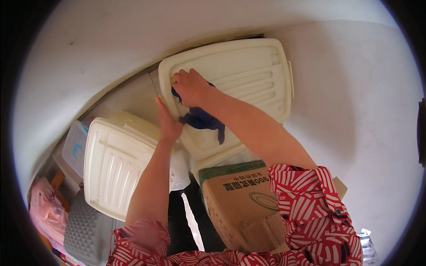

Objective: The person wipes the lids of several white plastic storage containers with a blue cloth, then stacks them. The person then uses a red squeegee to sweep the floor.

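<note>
A dark blue cloth (203,119) lies bunched on the cream plastic lid (246,69) of a storage box, near the lid's left end. My right hand (189,88) grips part of the cloth from above, its knuckles towards the lid's left rim. My left hand (169,123) rests against the left edge of the lid, thumb side up and fingers extended; one end of the cloth reaches close to it. Whether that hand touches the cloth is unclear.
A second cream ribbed lid (116,169) stands lower left, beside a clear lidded container (75,148), a grey textured box (88,226) and a pink plastic bag (48,212). A cardboard box (239,202) is near my body. White walls rise behind and at right.
</note>
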`<action>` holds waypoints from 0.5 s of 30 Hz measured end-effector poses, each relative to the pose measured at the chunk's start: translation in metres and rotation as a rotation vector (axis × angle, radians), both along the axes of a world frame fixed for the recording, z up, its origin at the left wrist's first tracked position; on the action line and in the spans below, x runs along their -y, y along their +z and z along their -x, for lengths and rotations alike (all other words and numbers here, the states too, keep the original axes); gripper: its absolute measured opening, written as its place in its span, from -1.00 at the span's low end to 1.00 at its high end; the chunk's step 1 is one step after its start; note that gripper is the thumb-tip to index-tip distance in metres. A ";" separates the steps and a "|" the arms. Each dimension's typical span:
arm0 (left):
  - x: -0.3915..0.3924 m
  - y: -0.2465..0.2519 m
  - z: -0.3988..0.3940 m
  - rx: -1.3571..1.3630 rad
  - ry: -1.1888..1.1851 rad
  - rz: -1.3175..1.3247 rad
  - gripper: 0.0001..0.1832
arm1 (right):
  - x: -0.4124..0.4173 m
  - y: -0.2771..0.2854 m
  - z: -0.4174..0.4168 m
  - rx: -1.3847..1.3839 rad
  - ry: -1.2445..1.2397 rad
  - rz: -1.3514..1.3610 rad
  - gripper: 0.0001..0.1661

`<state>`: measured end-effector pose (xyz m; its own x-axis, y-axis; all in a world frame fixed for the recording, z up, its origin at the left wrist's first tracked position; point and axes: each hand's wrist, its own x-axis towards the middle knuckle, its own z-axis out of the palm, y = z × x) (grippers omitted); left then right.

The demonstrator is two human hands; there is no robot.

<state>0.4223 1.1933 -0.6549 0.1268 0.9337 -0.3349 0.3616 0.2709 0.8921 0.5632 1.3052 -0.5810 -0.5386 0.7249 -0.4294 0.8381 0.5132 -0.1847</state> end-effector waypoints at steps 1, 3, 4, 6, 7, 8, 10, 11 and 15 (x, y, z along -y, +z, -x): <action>0.002 -0.004 0.002 -0.029 -0.006 -0.020 0.18 | -0.008 0.004 0.001 0.036 0.044 0.062 -0.65; 0.002 -0.005 -0.002 -0.083 -0.018 -0.054 0.19 | -0.010 -0.005 -0.005 -0.094 -0.185 -0.103 -0.70; 0.001 -0.001 -0.006 -0.069 -0.007 -0.021 0.17 | -0.007 -0.012 -0.009 -0.155 -0.300 -0.185 -0.72; 0.002 0.005 -0.010 -0.051 0.018 0.050 0.11 | 0.007 -0.021 0.003 -0.190 -0.327 -0.232 -0.78; 0.003 0.003 -0.010 -0.056 0.014 0.029 0.11 | 0.013 -0.023 0.008 -0.213 -0.341 -0.253 -0.81; 0.001 0.002 -0.010 -0.060 0.007 0.007 0.11 | 0.011 -0.025 0.006 -0.273 -0.320 -0.253 -0.87; 0.001 -0.003 -0.005 -0.074 -0.010 -0.018 0.16 | -0.002 -0.012 0.001 -0.163 -0.077 -0.079 -0.90; 0.002 -0.005 -0.004 -0.084 -0.014 -0.019 0.22 | -0.011 -0.004 -0.004 -0.105 0.045 0.004 -0.92; 0.007 -0.020 0.003 -0.139 -0.007 -0.123 0.28 | -0.027 0.004 -0.051 -0.021 -0.529 -0.110 -0.81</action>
